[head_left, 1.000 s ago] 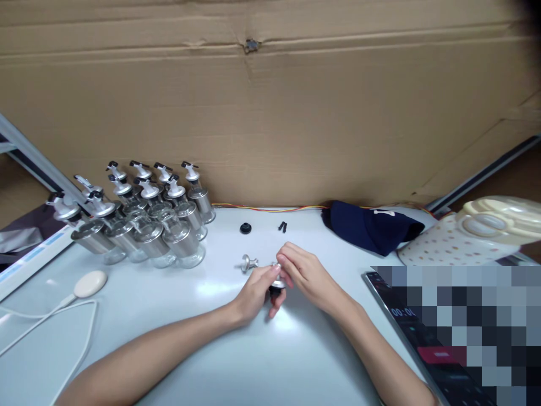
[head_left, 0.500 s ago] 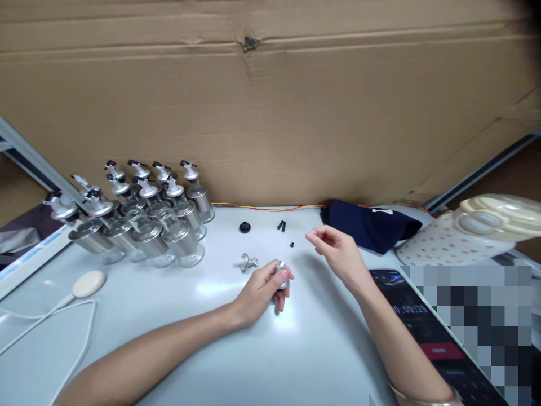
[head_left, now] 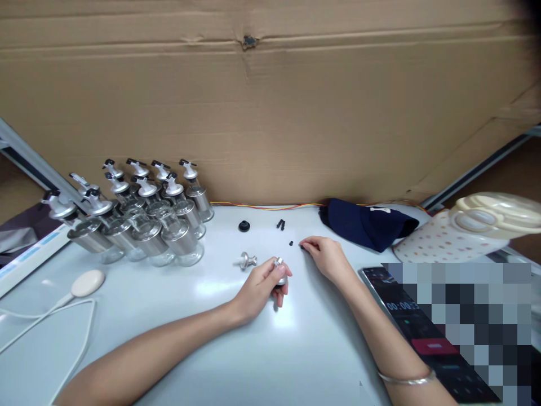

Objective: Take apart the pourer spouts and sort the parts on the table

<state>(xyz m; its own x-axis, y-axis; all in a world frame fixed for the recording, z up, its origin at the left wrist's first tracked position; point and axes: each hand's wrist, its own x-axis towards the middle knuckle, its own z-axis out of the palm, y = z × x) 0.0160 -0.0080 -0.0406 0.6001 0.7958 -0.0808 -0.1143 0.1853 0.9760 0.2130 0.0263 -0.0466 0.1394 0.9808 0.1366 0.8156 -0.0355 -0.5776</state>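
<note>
My left hand (head_left: 257,287) is closed around a silver bottle pourer top (head_left: 282,279), partly hidden by the fingers. My right hand (head_left: 327,256) has come down to the table with thumb and fingers pinched at a small black piece (head_left: 301,247). Just left of those fingertips lies another small black piece (head_left: 291,243). Farther back are a pair of thin black levers (head_left: 280,225) and a round black ribbed stopper (head_left: 244,226). A second silver pourer top (head_left: 246,260) lies on its side behind my left hand.
Several glass bottles with metal sleeves (head_left: 181,231) stand at the left, many with pourers. A white disc with a cable (head_left: 88,283) lies nearer me. On the right are a navy cap (head_left: 363,225), a dotted white container (head_left: 443,239) and a phone (head_left: 406,321). Cardboard (head_left: 270,124) rises behind.
My right hand has moved down and slightly left onto the table, and a small black piece now shows at its fingertips. My left hand keeps hold of the pourer top.
</note>
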